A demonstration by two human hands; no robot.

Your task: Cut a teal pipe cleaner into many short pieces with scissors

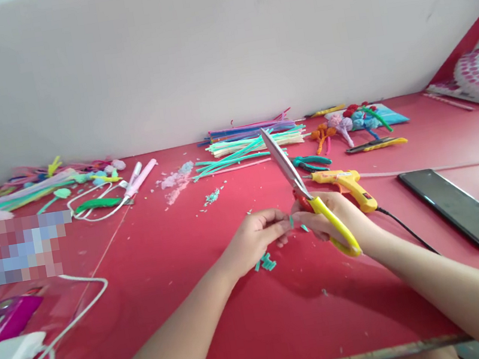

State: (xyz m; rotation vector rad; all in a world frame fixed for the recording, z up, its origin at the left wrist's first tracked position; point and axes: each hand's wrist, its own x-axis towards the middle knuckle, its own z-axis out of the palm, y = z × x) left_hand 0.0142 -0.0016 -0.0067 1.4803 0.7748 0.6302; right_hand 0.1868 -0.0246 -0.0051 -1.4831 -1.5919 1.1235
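The left hand [259, 234] is pinching a tiny teal pipe-cleaner piece [291, 221] between closed fingertips, just above the red table [253, 323]. The right hand [334, 216] is gripping yellow-handled scissors [303, 193] — blades shut, pointing up and away — with similar teal offcuts [266, 263] lying underneath.

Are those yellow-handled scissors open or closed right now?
Closed: the scissors in the right hand show their blades together as one sliver pointing up and away.

a pixelated patch [23, 247] conceals items on the red table [244, 324]. the teal piece [292, 221] between the fingertips is too small to identify. right forearm exits the lower right edge.
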